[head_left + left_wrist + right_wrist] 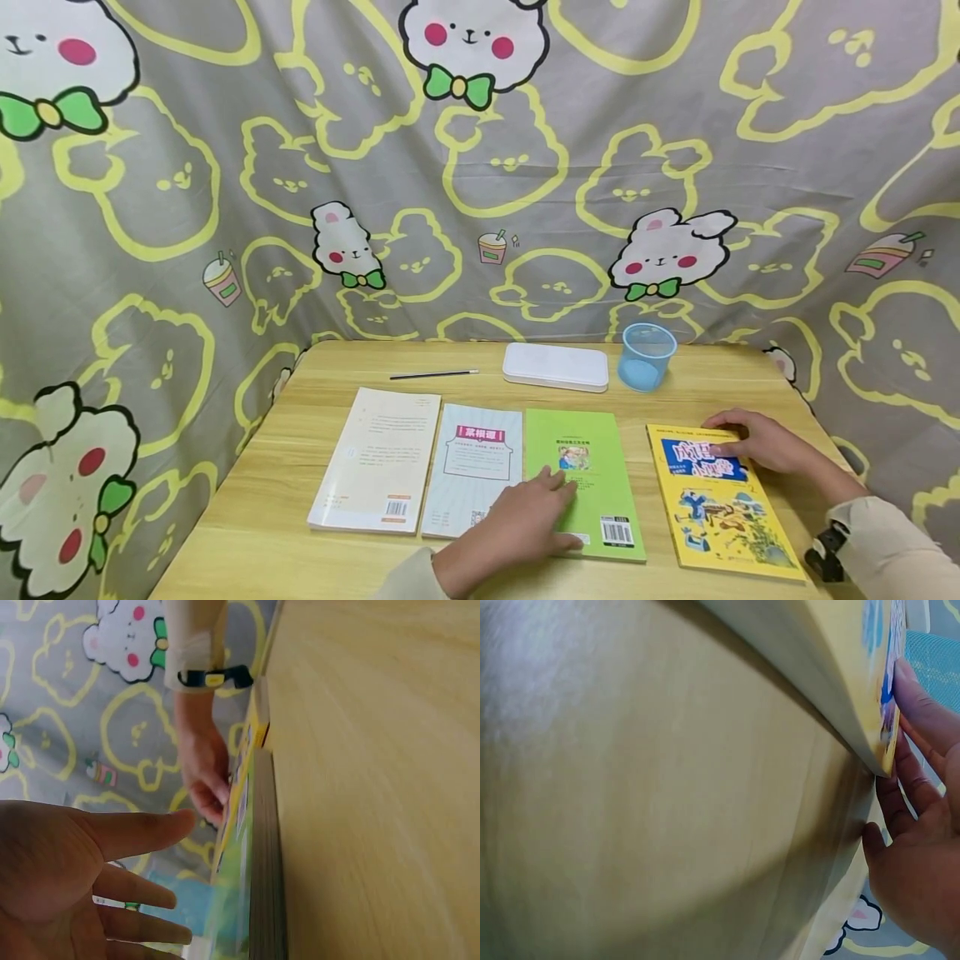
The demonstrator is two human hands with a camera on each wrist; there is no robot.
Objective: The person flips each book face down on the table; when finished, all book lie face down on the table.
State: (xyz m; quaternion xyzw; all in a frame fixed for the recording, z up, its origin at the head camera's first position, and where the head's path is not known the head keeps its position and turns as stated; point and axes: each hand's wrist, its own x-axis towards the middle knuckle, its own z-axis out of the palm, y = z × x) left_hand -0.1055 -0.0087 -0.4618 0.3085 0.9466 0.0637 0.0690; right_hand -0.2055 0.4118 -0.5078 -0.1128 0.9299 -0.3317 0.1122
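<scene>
Four flat paperbacks would be too exact; several books lie in a row on the wooden table (pixel 247 500). My right hand (pixel 765 446) grips the far right corner of the yellow book (pixel 731 508); in the right wrist view its thumb (pixel 922 705) rests on the cover and its fingers are at the edge. My left hand (pixel 525 525), fingers extended, is over the green book (pixel 615 492) and hides part of its back cover. In the left wrist view the left palm (pixel 52 877) faces the camera beside that book. Whether it touches the cover, I cannot tell.
Left of the green book lie a pale blue book (pixel 480 442) and a cream book (pixel 375 467). Behind them are a black pencil (pixel 433 375), a white case (pixel 555 367) and a blue mesh cup (pixel 647 358). A patterned grey curtain (pixel 480 183) surrounds the table.
</scene>
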